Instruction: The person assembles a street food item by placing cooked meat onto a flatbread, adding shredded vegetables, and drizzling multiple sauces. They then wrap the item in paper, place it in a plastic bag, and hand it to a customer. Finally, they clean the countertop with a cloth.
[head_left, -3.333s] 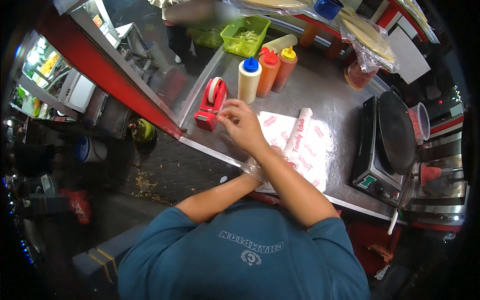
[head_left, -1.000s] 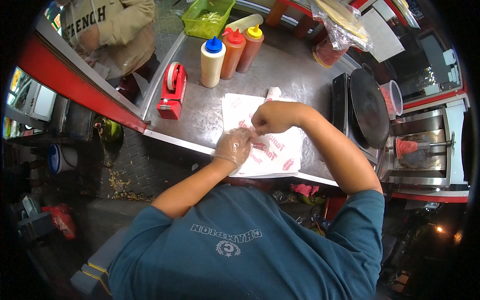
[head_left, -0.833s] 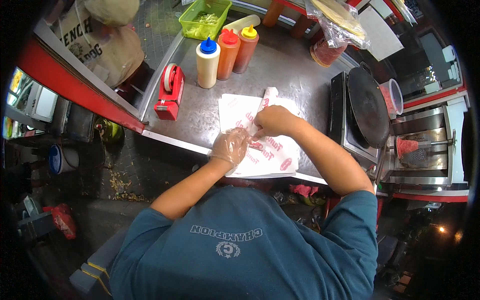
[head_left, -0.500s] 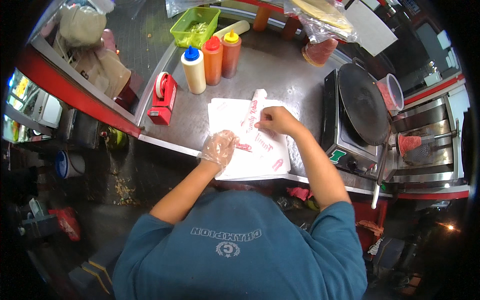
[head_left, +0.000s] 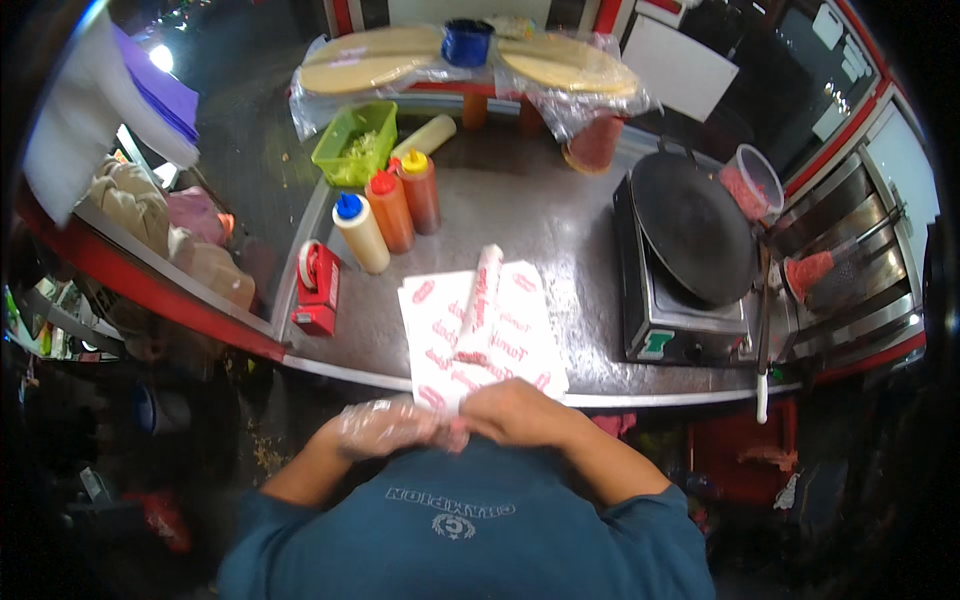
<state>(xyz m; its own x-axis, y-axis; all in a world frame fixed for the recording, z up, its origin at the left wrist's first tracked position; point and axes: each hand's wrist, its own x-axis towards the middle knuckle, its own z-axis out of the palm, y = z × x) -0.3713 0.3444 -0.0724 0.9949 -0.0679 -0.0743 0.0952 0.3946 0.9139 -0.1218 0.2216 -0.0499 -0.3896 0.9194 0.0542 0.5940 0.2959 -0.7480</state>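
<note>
Counter (head_left: 540, 215) bears one paper-wrapped roll (head_left: 482, 305) on printed sheets (head_left: 430, 315), one tape dispenser (head_left: 319, 297) left, three squeeze bottles (head_left: 392, 218) far left. At its near edge, the plastic-gloved left hand (head_left: 392, 425) and bare right hand (head_left: 515, 411) curl close together; blur hides whether either grips anything.

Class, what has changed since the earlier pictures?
Both hands have drawn back: the right hand has come off the wrapped roll, the gloved left hand away from the paper sheets; they are now close together near the counter's front edge. The roll lies on the sheets, as before; the tape dispenser and squeeze bottles stayed put.
</note>
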